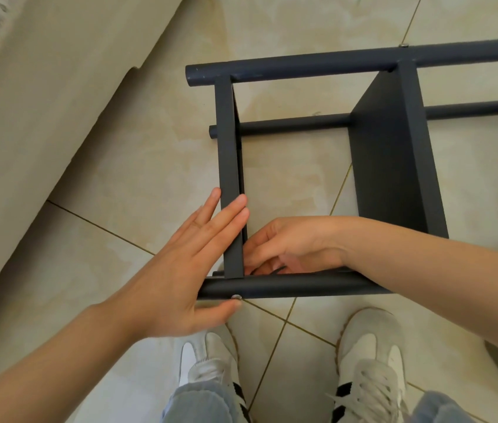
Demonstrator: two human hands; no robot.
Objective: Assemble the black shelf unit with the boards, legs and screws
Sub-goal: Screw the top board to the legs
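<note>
Fastening the end board (229, 166) to the near leg (287, 286) of the shelf unit (394, 154), which lies on its side on the tiled floor (150, 178).

The left hand (180, 270) is flat, fingers straight, pressed against the outer face of the end board, with the thumb under the near leg just beside the screw (236, 297). The right hand (290, 245) reaches inside the frame to the back of the same joint, fingers curled. Something thin and dark shows at its fingertips, but what it is, or whether it is gripped, cannot be told. To do this step well, keep the board square against the leg so the holes line up. Support the joint from both sides and turn the screw without forcing it. A tilted board is likely to cross-thread.
</note>
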